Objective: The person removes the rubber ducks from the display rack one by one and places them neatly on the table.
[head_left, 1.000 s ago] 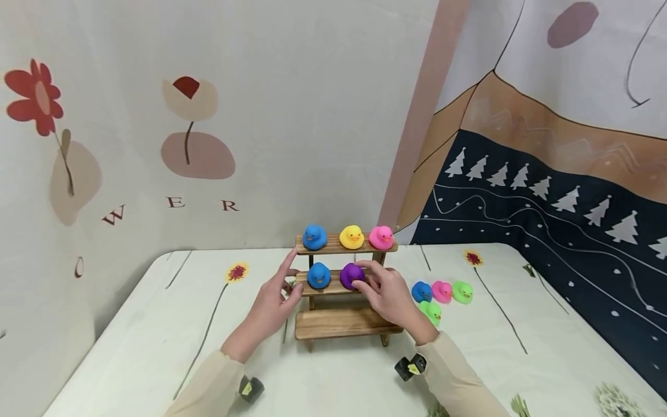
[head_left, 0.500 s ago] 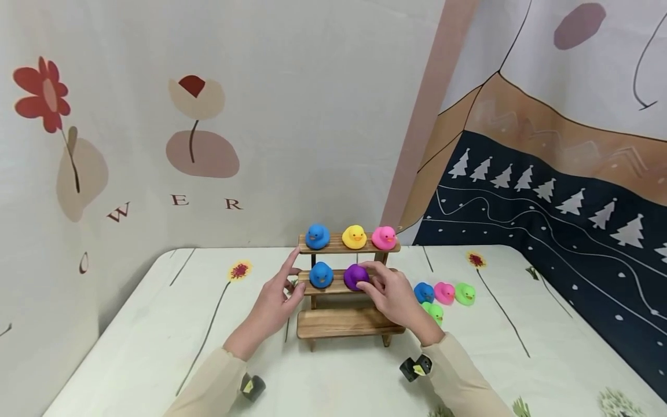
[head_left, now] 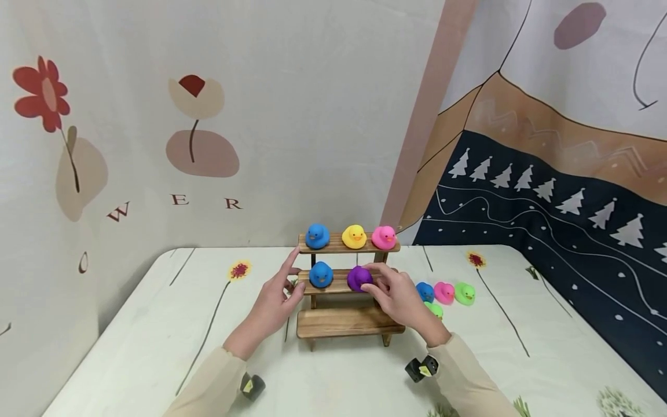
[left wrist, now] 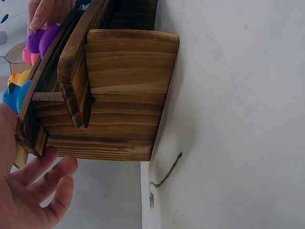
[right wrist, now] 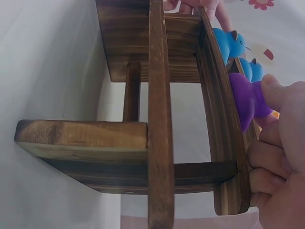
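In the head view, my right hand (head_left: pixel 398 295) pinches a purple rubber duck (head_left: pixel 358 279) between thumb and fingers, on the middle shelf of a three-tier wooden display stand (head_left: pixel 349 324). The right wrist view shows the purple duck (right wrist: pixel 248 101) resting on the shelf board. My left hand (head_left: pixel 273 298) touches the stand's left end, its index finger reaching up to the top shelf. Left of the purple one sits a blue rubber duck (head_left: pixel 321 274). Along the top shelf stand another blue duck (head_left: pixel 317 236), a yellow duck (head_left: pixel 354 237) and a pink duck (head_left: pixel 384 237).
Right of the stand, a group of ducks lies on the white table cloth (head_left: pixel 172 324): blue (head_left: pixel 425 291), pink (head_left: pixel 444 293), green (head_left: pixel 465 293), and a second green one (head_left: pixel 435 310) partly hidden by my right hand. A printed curtain (head_left: pixel 292 116) hangs behind.
My right hand has slid the purple duck a little to the right along the middle shelf, widening its gap from the blue duck. The left hand stays against the stand.
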Demonstrator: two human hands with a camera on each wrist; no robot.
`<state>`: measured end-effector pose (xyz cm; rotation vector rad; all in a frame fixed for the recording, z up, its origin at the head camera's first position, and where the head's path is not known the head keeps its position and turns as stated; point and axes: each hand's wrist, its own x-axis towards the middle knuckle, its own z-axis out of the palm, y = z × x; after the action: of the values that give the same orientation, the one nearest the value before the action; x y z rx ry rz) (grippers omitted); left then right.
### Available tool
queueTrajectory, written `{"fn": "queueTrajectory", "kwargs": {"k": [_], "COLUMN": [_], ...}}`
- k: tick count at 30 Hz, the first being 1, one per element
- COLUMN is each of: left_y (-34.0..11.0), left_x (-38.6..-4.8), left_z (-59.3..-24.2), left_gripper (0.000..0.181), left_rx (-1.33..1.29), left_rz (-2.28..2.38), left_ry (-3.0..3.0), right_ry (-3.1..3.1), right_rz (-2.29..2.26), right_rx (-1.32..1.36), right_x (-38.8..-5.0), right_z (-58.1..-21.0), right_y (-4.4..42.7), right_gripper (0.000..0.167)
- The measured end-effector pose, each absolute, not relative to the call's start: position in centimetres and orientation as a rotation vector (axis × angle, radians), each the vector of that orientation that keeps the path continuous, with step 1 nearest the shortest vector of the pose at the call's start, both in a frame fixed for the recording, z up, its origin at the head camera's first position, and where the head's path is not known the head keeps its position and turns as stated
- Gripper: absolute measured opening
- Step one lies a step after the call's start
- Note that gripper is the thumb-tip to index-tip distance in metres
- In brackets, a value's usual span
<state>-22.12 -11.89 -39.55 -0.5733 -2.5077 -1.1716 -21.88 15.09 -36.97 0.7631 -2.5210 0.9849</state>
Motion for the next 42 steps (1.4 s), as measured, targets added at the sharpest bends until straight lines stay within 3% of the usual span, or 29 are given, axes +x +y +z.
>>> {"fn": "queueTrajectory", "kwargs": {"k": [42], "left_y": [-11.8], "left_x": [-22.2], "left_z": [-39.6], "left_gripper": [0.074], "left_rx": [-0.564], "left_rz": [-1.175], "left_ry": [-2.512], "right_ry": [-2.454], "right_rz": [0.872], "right_rx": [0.748], "right_x": [-20.0], "right_z": [-37.4], "right_y": [16.7], "right_gripper": [0.037]}}
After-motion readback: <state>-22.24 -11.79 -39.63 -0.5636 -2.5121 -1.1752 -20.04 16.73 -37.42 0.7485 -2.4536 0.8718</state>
